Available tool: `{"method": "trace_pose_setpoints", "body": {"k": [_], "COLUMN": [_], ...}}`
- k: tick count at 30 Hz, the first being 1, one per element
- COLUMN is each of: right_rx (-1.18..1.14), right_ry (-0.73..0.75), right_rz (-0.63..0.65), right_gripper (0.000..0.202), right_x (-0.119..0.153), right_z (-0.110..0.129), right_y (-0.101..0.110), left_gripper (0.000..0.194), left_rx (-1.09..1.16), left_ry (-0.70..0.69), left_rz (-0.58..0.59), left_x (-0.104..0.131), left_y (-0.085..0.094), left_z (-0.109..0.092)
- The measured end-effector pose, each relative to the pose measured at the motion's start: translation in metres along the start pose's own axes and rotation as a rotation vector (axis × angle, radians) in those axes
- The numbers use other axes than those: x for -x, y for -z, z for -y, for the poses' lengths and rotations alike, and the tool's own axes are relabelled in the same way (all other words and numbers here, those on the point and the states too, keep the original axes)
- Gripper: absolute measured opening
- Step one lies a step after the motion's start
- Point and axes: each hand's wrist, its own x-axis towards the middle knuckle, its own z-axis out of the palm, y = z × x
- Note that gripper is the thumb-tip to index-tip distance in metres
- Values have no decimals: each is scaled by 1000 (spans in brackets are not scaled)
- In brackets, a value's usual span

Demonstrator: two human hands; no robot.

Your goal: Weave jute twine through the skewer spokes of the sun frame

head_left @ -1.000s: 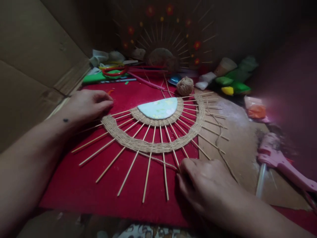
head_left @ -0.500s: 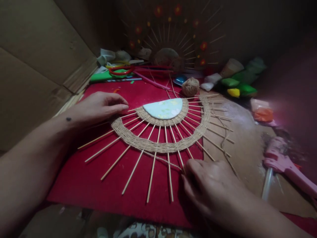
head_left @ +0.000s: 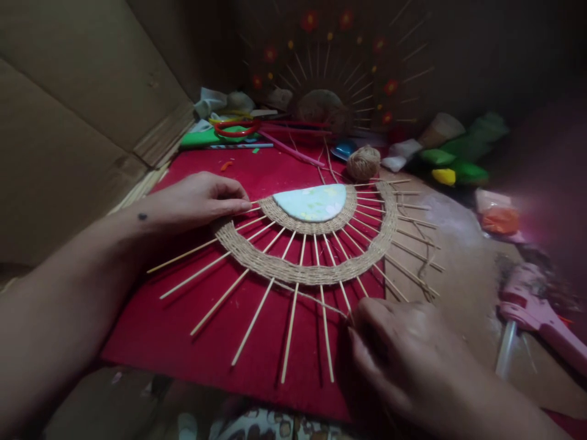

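Note:
A half-round frame of thin sticks fans out over the red mat (head_left: 183, 342). Twine is woven through it in an inner band and a wide outer band (head_left: 293, 271); a pale blue patterned half-disc (head_left: 312, 203) sits at its centre. My left hand (head_left: 206, 198) pinches a stick at the frame's upper left with thumb and fingers. Near the lower right sticks, my right hand (head_left: 398, 345) is closed on a loose strand of twine (head_left: 314, 298) that runs from under the outer band.
Behind the frame lie a twine ball (head_left: 364, 162), red-handled scissors (head_left: 236, 128) and green and yellow pieces. A pink glue gun (head_left: 527, 296) rests at the right. Cardboard (head_left: 82, 79) stands at the left; a similar flowered stick piece stands at the back.
The whole view has shifted, so mat and frame appear slightly farther right. Both hands keep nearly the same places on the frame and twine.

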Motion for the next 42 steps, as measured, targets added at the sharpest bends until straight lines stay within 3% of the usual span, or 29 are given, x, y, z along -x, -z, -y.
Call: {"method": "trace_pose_setpoints", "body": {"k": [22,33,42], "right_rx": [-43,-10,86], "right_ry": [10,44,39], "right_rz": [-24,-85,-86], "right_gripper": [22,21,19], "right_x": [2,-1,1], "right_z": [2,-5,-19], "right_y": [5,9,8], "left_gripper": [40,37,36], "left_rx": [39,46,83], "left_ry": [61,10,72], "left_rz": [-1,-25,-67], "left_x": [0,4,6], "left_y": [-1,-3,-8], "left_z": [3,-6,-16]}}
